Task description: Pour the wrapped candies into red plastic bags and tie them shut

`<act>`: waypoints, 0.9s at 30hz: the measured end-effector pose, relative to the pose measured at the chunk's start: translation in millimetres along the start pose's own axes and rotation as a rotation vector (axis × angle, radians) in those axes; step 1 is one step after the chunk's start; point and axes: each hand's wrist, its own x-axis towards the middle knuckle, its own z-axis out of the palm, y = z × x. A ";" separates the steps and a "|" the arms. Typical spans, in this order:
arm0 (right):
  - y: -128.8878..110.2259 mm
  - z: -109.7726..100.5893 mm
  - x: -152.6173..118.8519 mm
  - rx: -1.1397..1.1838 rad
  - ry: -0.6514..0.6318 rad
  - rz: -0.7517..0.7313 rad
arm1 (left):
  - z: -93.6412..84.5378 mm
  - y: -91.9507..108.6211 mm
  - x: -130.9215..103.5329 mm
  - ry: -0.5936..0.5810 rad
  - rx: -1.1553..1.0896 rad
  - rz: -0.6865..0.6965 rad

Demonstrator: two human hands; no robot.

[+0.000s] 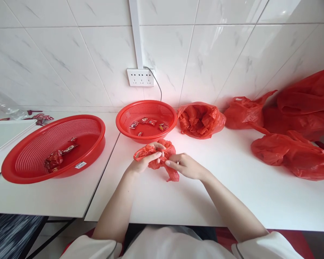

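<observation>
A crumpled red plastic bag (172, 173) is bunched between my two hands, just above the white table. My left hand (145, 161) grips its gathered part, thumb laid across the top and a loop of the bag sticking out to the left. From the other side my right hand (187, 165) pinches the bag between thumb and fingers. What the bag holds, if anything, is hidden. Right behind my hands stands a round red basket (120, 124) with several small wrapped candies (152, 122) on its bottom.
At the left sits a larger red basket (18, 163) with a few wrapped packets. More red plastic bags (201, 120) line the wall on the right, one full bag (297, 154) lying nearer. A socket strip (140, 77) is on the tiled wall. A gap separates two tables.
</observation>
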 end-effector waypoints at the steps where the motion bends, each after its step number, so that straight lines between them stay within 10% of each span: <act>1: 0.9 -2.1 2.1 -0.038 0.109 -0.018 | 0.7 1.4 -0.4 -0.040 0.006 0.007; 4: 2.6 -6.4 10.6 -0.045 0.288 -0.143 | 4.7 5.1 -2.4 -0.148 0.015 0.011; 8: 8.9 0.0 22.2 0.202 0.060 -0.198 | 8.1 9.5 -4.1 -0.209 0.084 0.018; 12: 19.9 10.3 26.5 0.269 0.109 -0.126 | -0.1 11.3 -4.4 -0.190 0.277 0.061; 19: 20.1 18.8 25.9 0.367 0.115 -0.057 | -0.1 -12.3 0.9 0.354 0.767 0.480; 27: 25.6 15.8 33.6 0.784 0.059 0.064 | 6.1 -15.0 6.1 0.437 0.570 0.524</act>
